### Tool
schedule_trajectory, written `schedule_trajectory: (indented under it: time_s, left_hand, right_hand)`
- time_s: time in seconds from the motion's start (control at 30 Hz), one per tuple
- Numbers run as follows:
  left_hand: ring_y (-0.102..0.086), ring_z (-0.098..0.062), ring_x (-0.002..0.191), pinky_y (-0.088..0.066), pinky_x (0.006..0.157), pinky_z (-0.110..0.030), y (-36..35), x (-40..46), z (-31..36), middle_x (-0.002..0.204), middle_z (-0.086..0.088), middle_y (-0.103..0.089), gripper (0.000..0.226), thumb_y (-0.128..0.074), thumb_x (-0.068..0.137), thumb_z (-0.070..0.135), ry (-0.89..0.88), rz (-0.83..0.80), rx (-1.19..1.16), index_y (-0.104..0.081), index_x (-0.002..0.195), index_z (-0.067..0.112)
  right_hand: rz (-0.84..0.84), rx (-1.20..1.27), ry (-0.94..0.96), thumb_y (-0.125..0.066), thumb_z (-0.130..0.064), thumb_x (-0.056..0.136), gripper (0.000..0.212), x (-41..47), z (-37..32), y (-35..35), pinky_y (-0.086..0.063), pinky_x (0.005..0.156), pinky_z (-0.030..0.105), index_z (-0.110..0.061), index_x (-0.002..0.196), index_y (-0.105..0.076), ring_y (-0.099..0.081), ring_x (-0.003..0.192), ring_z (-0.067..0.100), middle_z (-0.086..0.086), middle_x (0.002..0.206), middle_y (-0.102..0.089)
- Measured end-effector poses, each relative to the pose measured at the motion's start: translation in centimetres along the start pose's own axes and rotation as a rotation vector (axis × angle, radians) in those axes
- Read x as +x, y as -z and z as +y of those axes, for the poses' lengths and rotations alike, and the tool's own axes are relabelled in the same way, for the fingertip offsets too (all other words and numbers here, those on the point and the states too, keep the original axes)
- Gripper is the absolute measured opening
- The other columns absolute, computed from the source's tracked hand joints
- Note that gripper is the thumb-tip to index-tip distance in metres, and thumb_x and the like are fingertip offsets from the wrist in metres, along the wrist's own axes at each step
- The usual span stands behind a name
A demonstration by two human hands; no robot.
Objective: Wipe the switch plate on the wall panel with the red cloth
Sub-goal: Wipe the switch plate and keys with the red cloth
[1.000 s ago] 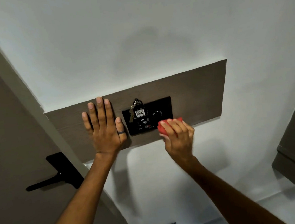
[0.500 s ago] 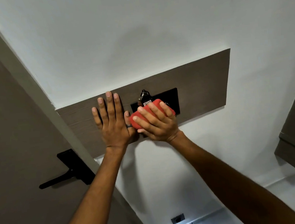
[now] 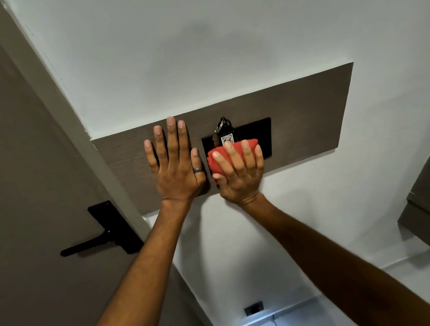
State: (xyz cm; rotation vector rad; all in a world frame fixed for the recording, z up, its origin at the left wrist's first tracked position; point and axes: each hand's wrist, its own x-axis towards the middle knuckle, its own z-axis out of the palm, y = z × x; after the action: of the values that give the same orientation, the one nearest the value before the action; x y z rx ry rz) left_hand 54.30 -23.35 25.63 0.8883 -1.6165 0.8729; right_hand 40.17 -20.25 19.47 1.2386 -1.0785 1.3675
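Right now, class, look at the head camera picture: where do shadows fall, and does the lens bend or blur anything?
Head view: soft grey shadows lie on the white wall above the wall panel; another sits beside the left hand. The wide lens tilts the door frame and panel steeply. The right hand, red cloth and black switch plate look sharp, without glare.
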Motion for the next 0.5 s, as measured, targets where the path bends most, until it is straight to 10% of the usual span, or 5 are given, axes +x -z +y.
schedule_trajectory:
  time_s: [0.07,0.17,0.33,0.5]
  left_hand:
    - [0.003,-0.022,0.157,-0.007,0.127,-0.047,-0.1,-0.1,-0.1,0.161,-0.012,-0.033,0.059,-0.031,0.105,0.032,-0.004,0.005,0.024,-0.023,0.159,0.010]
    - [0.002,-0.022,0.157,-0.004,0.128,-0.046,-0.3,-0.1,-0.1,0.162,-0.011,-0.029,0.060,-0.032,0.104,0.031,-0.001,0.019,0.020,-0.020,0.160,0.011]
    - [0.001,-0.023,0.157,-0.004,0.129,-0.046,-0.4,-0.2,-0.1,0.163,-0.011,-0.027,0.060,-0.031,0.105,0.032,-0.008,0.014,0.028,-0.020,0.160,0.011]
    - [0.000,-0.023,0.157,-0.004,0.129,-0.047,-0.3,-0.1,-0.1,0.164,-0.010,-0.026,0.061,-0.032,0.104,0.031,-0.003,0.010,0.021,-0.019,0.160,0.011]
  right_hand:
    - [-0.036,-0.015,0.110,-0.033,-0.046,0.110,0.046,0.5,3.1,0.6,-0.028,0.126,0.050,-0.023,0.141,-0.056,-0.038,0.151,0.032,0.009,0.146,-0.055]
    - [0.005,-0.013,-0.285,-0.029,-0.045,0.110,0.049,0.7,1.3,0.8,-0.021,0.131,0.049,-0.020,0.145,-0.052,-0.032,0.157,0.030,0.010,0.151,-0.052]
    - [-0.086,0.006,0.229,-0.037,-0.047,0.108,0.045,0.9,5.6,1.7,-0.030,0.124,0.053,-0.027,0.144,-0.057,-0.045,0.145,0.037,0.010,0.147,-0.056]
    - [-0.062,-0.002,-0.046,-0.036,-0.045,0.109,0.044,-0.3,1.3,1.2,-0.023,0.129,0.053,-0.029,0.145,-0.056,-0.033,0.155,0.033,0.010,0.150,-0.053]
